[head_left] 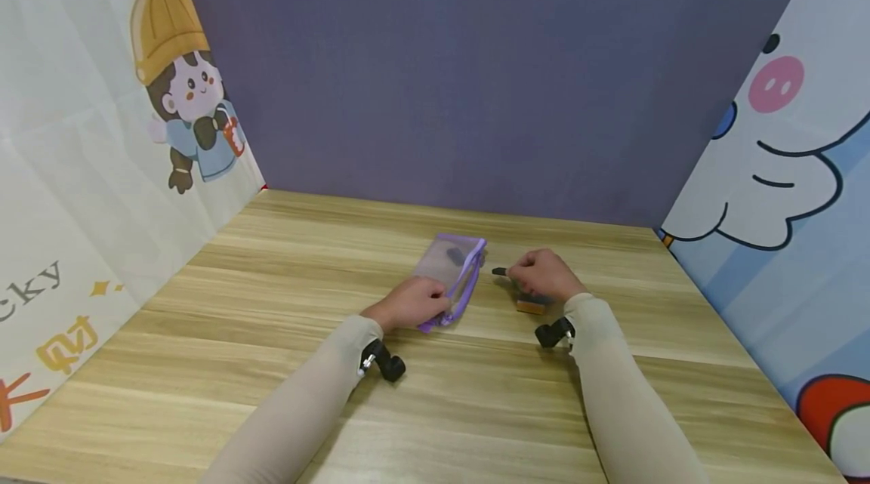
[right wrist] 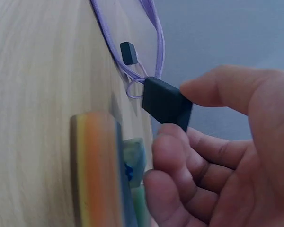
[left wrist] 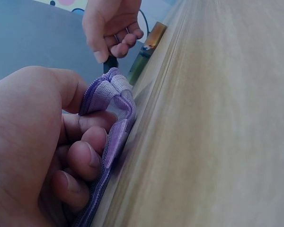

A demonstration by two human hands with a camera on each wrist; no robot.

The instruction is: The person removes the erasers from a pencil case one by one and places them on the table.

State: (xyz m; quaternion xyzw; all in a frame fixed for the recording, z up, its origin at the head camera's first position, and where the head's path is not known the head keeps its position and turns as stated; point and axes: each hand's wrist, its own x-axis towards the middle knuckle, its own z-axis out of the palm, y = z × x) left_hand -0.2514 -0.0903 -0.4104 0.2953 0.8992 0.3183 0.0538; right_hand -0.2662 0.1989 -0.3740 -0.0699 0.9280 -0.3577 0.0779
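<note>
A purple-edged mesh zip pouch [head_left: 438, 265] lies on the table, its zip side parted. My left hand [head_left: 412, 303] grips the pouch's near edge; the left wrist view shows the thumb and fingers curled around the purple zip edge [left wrist: 97, 97]. Between thumb and fingertips, my right hand [head_left: 546, 275] pinches a small dark flat block [right wrist: 164, 101] just right of the pouch opening. A second small dark piece [right wrist: 128, 53] shows at the pouch, and a dark shape is visible through the mesh in the head view.
Below my right hand lies a block with orange, yellow and brown stripes [right wrist: 97, 165], with green pieces [right wrist: 134, 156] beside it. The wooden table [head_left: 272, 363] meets a dark back panel [head_left: 442, 76] and printed cartoon side panels.
</note>
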